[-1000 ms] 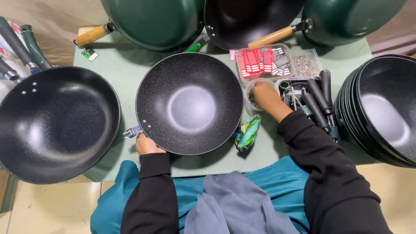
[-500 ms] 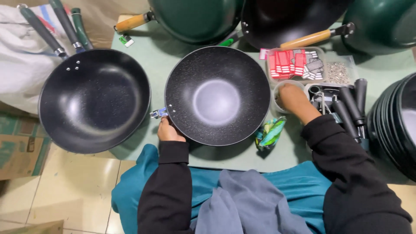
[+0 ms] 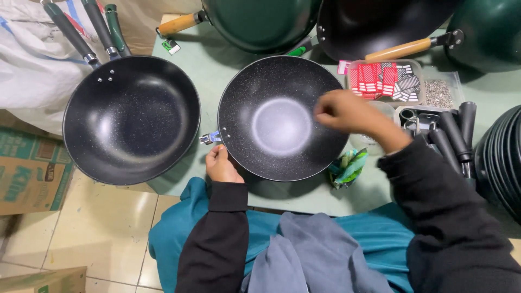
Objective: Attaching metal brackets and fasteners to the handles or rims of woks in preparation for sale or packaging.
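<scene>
Hands first: my left hand (image 3: 222, 164) grips the near rim of the middle wok (image 3: 282, 116), just beside the small metal bracket (image 3: 209, 138) that sticks out of the rim at its left. My right hand (image 3: 347, 112) hangs over the wok's right side, fingers pinched together; whether anything sits between them I cannot tell. The wok lies mouth up on the desk (image 3: 217, 70), close to the near edge, speckled black inside with a pale sheen at the bottom.

Just beside the wok's near right rim lies a green wrapper (image 3: 347, 167). Past my right wrist stand loose black handles (image 3: 453, 135), and behind them a clear tray (image 3: 384, 80) of red and black-striped tags and a bag of small screws (image 3: 438, 93). A stack of black woks (image 3: 499, 157) fills the desk's right edge.

At the left edge a second wok (image 3: 131, 118), already fitted with a dark handle, overhangs the desk. Along the far edge lean three green woks (image 3: 260, 21) with wooden handles. Cardboard boxes (image 3: 27, 171) stand on the tiled floor at my left.
</scene>
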